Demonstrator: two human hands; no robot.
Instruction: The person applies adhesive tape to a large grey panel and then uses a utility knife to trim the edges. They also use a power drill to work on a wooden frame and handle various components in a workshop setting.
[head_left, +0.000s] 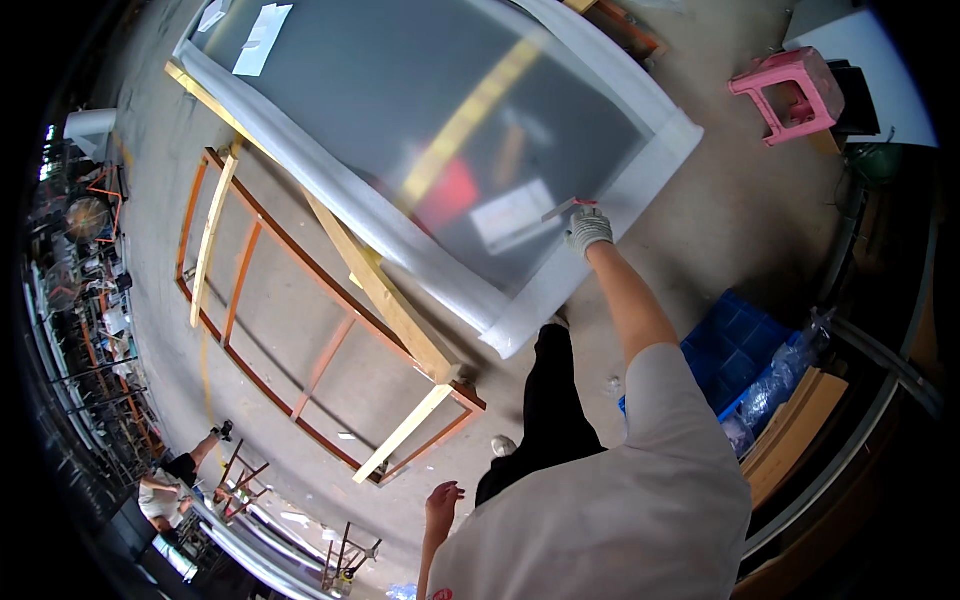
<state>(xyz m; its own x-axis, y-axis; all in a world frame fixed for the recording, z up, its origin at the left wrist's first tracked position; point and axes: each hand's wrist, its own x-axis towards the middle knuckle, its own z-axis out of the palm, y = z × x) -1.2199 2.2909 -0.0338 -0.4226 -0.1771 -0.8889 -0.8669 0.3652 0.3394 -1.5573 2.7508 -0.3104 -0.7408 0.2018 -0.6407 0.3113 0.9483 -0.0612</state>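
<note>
Right grip [590,230], gloved, closed around a red-handled tool with a flat grey blade [557,211], at the near end of a big grey panel [370,90]; cannot tell whether the blade touches. Left grip [441,503], bare, partly open, fingers loosely curled, low by the body. White foam wrap [655,165] borders the panel. Orange-brown frame [238,285] and timber beam [375,290] crowd its left; pink stool [822,88] and blue crate [735,345] to the right.

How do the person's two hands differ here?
The right hand wears a pale glove; the left hand is bare. The right hand grips a tool over the panel; the left hand is away from the panel, with nothing visible in it. Both forearms are bare.
</note>
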